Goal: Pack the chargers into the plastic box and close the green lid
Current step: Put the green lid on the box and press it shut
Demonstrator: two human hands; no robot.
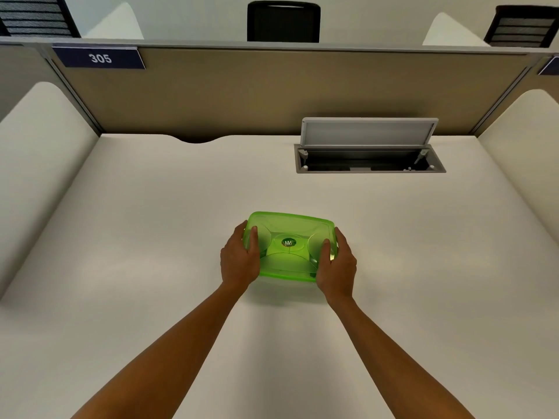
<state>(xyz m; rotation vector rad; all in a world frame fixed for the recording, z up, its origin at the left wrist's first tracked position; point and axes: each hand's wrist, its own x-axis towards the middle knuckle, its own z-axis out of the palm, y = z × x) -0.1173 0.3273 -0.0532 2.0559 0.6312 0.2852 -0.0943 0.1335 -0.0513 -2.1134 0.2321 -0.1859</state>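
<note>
A plastic box with a translucent green lid (290,229) sits on the white desk (151,237), a round logo sticker at the lid's centre. The lid lies flat on top of the box. My left hand (240,261) grips the box's left end, thumb on the lid. At the right end my right hand (335,267) holds on the same way, thumb on top. The box body under the lid is mostly hidden. No chargers are visible; I cannot see what is inside the box.
An open cable hatch (369,160) with its grey flap raised is set into the desk at the back right. Beige partitions bound the desk behind and at both sides. A sign reading 305 (99,58) hangs at the upper left.
</note>
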